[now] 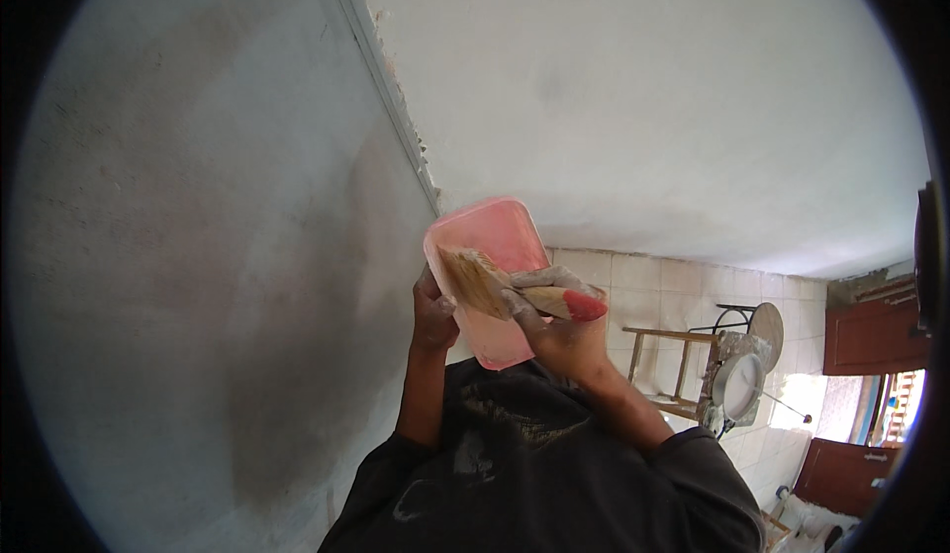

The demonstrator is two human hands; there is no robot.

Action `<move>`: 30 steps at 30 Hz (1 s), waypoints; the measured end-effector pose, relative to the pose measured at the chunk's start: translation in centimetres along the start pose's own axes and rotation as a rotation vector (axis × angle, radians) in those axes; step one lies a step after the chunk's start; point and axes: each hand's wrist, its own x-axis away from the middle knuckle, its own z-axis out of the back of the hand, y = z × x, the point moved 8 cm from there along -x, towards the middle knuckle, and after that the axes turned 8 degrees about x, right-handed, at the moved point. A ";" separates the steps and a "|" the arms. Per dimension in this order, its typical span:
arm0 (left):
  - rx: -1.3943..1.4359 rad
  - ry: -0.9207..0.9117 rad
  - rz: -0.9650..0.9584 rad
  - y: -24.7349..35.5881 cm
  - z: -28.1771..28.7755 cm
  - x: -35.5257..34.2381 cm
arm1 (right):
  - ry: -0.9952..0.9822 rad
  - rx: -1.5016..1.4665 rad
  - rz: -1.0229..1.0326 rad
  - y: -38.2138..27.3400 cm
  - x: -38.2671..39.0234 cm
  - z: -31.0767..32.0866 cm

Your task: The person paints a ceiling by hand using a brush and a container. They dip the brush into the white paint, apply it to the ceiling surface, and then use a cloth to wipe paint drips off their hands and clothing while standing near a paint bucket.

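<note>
Head view: the left hand (433, 318) grips a pink tray (507, 231); the right hand (566, 343) grips a red-tipped brush (480, 286) over it.

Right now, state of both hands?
Left hand: closed, holding the pink tray by its left side.
Right hand: closed around the red-ended handle of a flat tool, over the tray.
</note>
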 end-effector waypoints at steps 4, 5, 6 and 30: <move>0.029 -0.013 -0.031 0.8 -0.3 0.0 | 0.043 0.071 0.071 -0.9 0.2 1.9; -0.004 0.014 -0.023 0.9 -0.3 0.0 | 0.073 0.028 0.049 -1.3 0.2 2.5; -0.003 0.021 -0.027 0.7 0.0 0.1 | 0.103 -0.015 0.027 -1.4 0.1 2.8; 0.221 0.034 0.010 -0.7 0.5 -0.8 | 0.238 -0.886 -0.613 8.8 1.1 3.9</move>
